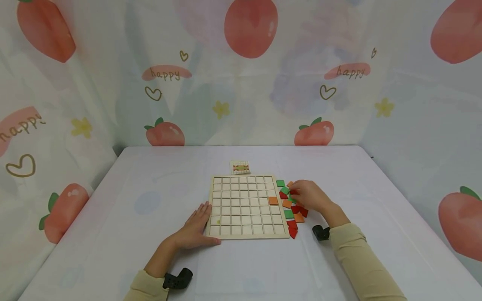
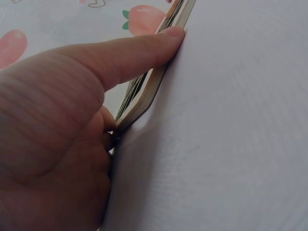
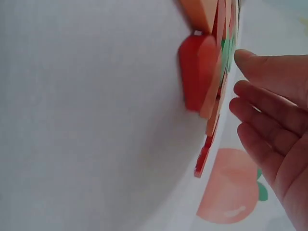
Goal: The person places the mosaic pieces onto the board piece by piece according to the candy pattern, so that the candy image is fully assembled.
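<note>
A square wooden grid board (image 1: 248, 238) lies on the table, with one orange square tile (image 1: 273, 200) in a cell near its right side. My left hand (image 1: 196, 225) rests at the board's front left corner, fingers along the left side and thumb on the front edge; the left wrist view shows this thumb (image 2: 144, 50) touching the rim. Over the loose tiles right of the board is my right hand (image 1: 310, 195), its fingers bent gently downward. In the right wrist view the fingertips (image 3: 243, 86) hover near the tiles, and no tile shows between them.
Loose green (image 1: 288, 214), red (image 1: 293, 232) and orange (image 1: 299, 217) tiles lie in a cluster along the board's right edge, some overlapping. A small patterned card (image 1: 240, 167) lies behind the board. Printed cloth walls (image 1: 241, 96) surround the white table (image 1: 256, 271).
</note>
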Available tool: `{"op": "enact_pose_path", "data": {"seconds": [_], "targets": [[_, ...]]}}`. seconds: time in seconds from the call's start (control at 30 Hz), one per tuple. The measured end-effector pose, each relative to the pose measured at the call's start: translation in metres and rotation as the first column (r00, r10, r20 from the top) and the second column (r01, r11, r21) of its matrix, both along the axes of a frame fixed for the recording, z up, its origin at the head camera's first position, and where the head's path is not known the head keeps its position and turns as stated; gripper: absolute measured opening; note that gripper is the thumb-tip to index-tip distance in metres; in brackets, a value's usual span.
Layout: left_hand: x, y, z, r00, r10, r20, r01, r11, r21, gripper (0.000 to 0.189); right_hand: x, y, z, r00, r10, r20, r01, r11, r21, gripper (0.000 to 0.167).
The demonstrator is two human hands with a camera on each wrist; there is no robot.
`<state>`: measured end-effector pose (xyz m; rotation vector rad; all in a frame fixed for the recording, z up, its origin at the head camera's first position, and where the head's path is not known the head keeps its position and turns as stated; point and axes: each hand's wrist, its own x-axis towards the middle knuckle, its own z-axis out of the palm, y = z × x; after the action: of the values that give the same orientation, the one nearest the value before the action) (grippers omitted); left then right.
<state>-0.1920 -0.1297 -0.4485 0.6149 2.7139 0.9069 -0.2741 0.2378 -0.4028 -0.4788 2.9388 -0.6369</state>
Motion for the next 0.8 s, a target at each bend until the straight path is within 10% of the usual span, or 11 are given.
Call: {"op": "enact_pose_path", "data": {"seconds": [0.8], "targets": [[0.000,-0.002,-0.003,1.000,0.005,0.021,-0.005,1.000,0.022,0.110,-0.012,0.033,0.003,0.985,-0.165,0.043,0.164,0.986,0.026,0.027]]}}
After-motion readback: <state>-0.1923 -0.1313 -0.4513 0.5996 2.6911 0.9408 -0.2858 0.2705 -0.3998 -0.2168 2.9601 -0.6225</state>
